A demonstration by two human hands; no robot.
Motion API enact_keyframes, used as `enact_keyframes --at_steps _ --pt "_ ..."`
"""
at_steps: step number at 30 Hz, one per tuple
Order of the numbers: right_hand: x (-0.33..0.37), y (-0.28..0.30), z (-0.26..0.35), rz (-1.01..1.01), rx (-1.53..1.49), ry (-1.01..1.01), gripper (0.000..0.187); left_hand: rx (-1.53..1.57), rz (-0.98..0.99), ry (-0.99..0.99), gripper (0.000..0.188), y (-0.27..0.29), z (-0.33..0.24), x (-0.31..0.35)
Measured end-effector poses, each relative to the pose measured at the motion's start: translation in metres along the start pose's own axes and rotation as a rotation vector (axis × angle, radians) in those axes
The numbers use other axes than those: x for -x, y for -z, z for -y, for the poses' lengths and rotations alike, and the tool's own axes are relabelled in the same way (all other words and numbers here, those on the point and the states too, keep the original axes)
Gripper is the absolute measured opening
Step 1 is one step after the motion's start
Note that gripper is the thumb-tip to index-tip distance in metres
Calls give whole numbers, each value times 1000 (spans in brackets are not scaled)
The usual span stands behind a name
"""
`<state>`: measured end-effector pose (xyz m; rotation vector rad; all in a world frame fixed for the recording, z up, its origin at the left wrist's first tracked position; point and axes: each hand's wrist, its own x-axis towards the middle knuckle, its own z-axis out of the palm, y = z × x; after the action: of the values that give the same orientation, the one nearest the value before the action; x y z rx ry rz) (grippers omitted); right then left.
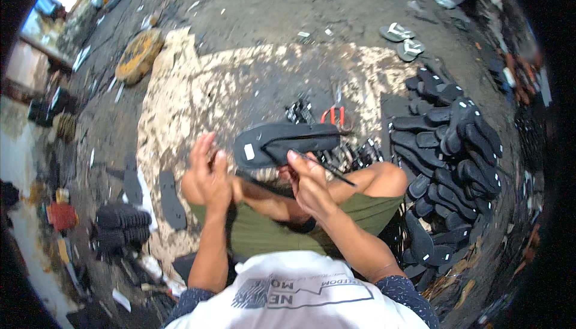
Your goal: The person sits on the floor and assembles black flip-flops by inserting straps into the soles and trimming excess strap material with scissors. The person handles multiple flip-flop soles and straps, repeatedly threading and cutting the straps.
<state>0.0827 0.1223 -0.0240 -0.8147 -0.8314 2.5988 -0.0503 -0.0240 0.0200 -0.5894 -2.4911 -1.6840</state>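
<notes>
1. The black flip-flop [287, 132] is held up in front of the crossed legs, its long axis running roughly left to right. The rounded toe end, bearing a white label [249, 151], points left; the narrower heel end points right. A V-shaped strap [269, 149] lies over the sole.
2. The right hand [309, 179] grips the sandal's near edge, thumb on top and fingers mostly hidden beneath, so most of the sole lies beyond this grip.
3. A thin dark strip [342, 176] slants out rightward from beside that hand; whether it is a strap end or a tool, I cannot tell.
4. The left hand [210, 176] holds nothing, its fingers spread, just beside the toe end but apart from it. The right hand is the nearer, being in contact.
5. Past the sandal lie red-handled scissors [333, 116] and a cluster of small black parts [299, 112], on a patchy tan sheet [171, 98].
6. Farther right is a heap of black sandals [429, 140]; beyond it, a grey flip-flop pair [410, 49].
</notes>
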Motion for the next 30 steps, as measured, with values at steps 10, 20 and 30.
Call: enact_keyframes --at_steps 10,20,30 --pt "-13 6 1 80 193 236 35 286 308 -242 14 -27 -42 4" --pt "-22 -5 95 971 1233 88 34 993 675 540 68 -24 -46 8" --pt "6 -16 54 15 614 772 36 1030 236 600 52 -13 -27 -10"
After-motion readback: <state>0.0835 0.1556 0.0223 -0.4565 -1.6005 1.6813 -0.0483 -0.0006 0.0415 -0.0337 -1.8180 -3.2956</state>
